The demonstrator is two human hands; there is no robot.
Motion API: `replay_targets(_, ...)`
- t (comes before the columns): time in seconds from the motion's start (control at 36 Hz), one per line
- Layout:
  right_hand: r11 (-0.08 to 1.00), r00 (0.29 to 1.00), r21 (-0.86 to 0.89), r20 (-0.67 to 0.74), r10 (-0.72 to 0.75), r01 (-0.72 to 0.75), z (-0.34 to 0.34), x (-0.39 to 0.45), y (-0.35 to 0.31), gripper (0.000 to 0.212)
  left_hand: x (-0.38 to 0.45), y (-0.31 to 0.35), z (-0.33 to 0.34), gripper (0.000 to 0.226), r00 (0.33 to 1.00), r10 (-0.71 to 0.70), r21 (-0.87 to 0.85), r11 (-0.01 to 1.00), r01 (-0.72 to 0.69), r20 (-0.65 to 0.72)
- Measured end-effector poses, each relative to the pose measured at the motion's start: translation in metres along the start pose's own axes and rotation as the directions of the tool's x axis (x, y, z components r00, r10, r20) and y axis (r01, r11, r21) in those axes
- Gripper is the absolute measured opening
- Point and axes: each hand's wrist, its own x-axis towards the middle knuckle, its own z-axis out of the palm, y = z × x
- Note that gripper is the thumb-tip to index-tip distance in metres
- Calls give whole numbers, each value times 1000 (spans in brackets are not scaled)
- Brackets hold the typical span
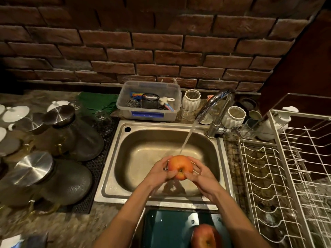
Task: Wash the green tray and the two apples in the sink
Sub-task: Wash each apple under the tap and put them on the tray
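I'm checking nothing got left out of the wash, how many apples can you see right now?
2. One apple is held by both hands under the tap's stream over the sink; the other apple lies on the green tray nearest the camera.

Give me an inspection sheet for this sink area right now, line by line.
Surface: stone counter around a steel sink.
Job's things: one apple under the running tap; second apple on the green tray in front of the sink.
Clutter: lidded jars, plastic box of scrubbers, white vases.
Grippers: left hand and right hand both hold the apple.
Cables: nothing seen.
Surroundings: brick wall, white dish rack on the right.
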Motion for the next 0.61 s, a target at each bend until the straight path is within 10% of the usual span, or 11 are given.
replay_targets(0.28, 972, 997, -225, -52, 62, -73, 15, -20, -21, 46, -22, 10, 1, 40, 992, -128, -8, 992, 128, 14)
replay_targets(0.61, 846, 987, -508, -69, 146, -160, 27, -73, -17, 40, -81, 6, -4, 59, 963, -263, -1, 965, 264, 57)
